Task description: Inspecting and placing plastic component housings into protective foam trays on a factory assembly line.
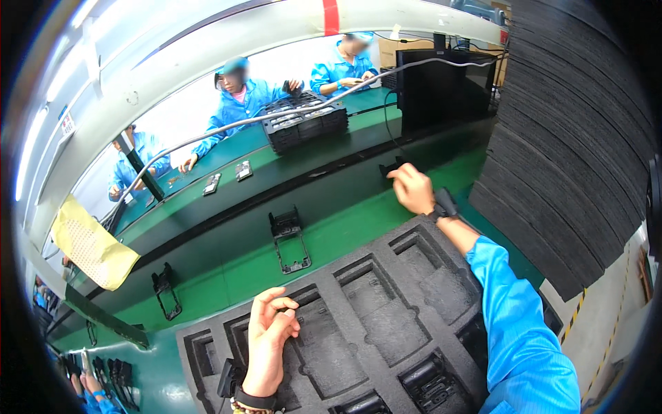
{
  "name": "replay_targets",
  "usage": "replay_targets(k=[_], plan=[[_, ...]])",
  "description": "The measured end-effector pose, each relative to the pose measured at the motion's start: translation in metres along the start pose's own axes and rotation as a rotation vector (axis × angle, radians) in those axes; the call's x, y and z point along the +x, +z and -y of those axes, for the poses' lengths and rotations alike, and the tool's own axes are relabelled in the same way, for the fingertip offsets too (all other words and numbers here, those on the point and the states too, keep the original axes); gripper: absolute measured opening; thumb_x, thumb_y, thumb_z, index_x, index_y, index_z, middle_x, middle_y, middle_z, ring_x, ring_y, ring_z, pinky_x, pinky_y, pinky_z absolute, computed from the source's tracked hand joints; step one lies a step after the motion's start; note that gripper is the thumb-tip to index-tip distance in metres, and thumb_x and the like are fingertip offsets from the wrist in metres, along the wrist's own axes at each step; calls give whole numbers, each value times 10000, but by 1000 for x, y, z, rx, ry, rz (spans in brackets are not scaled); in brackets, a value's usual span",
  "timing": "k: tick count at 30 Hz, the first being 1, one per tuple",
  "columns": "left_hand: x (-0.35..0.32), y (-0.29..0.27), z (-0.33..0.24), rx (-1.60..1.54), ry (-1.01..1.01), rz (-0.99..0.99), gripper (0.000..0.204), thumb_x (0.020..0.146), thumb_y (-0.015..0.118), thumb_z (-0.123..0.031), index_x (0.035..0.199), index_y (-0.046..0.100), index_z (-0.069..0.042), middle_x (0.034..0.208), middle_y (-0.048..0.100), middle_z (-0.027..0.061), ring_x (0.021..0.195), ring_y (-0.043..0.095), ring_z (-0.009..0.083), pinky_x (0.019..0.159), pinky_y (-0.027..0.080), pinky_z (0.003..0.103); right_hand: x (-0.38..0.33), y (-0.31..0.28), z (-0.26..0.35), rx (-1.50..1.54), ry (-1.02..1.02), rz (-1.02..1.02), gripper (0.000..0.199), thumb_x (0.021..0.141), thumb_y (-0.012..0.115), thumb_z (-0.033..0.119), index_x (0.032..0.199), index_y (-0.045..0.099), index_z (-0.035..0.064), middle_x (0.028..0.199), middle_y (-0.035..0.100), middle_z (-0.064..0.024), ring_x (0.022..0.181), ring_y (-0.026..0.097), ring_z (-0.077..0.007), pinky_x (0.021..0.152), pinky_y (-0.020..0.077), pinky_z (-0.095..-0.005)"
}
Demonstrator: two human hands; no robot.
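Note:
My left hand hovers over the black foam tray, its fingers loosely bent and a little apart, with nothing visible in them. Beyond the tray's far right corner, my right hand is closed at a small black plastic frame over the green conveyor; the hand hides part of it. Two similar black plastic frames, one in the middle and one farther left, lie on the green surface. Black parts sit in the tray's near pockets, while several far pockets show bare foam.
A tall stack of black foam sheets stands at the right. Behind the conveyor, people in blue work at a green bench with a black crate and a monitor. A grey cable crosses above. Yellow paper hangs left.

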State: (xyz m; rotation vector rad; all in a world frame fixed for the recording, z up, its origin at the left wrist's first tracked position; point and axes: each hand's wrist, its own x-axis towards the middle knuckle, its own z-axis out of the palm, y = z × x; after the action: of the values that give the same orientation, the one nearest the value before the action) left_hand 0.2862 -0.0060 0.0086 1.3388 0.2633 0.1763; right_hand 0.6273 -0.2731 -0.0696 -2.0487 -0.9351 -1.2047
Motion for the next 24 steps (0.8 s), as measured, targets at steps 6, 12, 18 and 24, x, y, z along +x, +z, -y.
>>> replay_targets(k=[6,12,18,24], plan=[[-5,7,9,437,429,82,234,928,587,7,1159,591,-28,896,647,39,789,600,81,701,480,219,-14,-34,-43,-103,211,-237,103,849,562,24,892,644,70,867,629,-103,694,638,-324,600,515,-395],[-32,8,-6,989,1093,266,249,764,706,-96,1010,688,-67,819,691,50,642,619,189,555,452,296,-31,-31,-52,-137,89,25,66,845,570,54,879,620,81,814,651,-117,673,645,-323,584,517,-394],[-92,21,-27,765,1308,289,227,928,578,-173,1123,462,-164,864,704,73,676,587,217,752,396,415,-32,-29,-67,-195,116,48,54,869,563,88,894,609,101,827,646,-127,727,646,-345,603,510,-413],[-98,48,-9,406,1382,-155,161,1018,471,-283,1171,486,-235,668,634,-71,587,494,117,833,328,397,-37,-26,-77,-252,162,152,52,907,547,130,937,586,112,861,663,-126,755,646,-363,619,515,-437]])
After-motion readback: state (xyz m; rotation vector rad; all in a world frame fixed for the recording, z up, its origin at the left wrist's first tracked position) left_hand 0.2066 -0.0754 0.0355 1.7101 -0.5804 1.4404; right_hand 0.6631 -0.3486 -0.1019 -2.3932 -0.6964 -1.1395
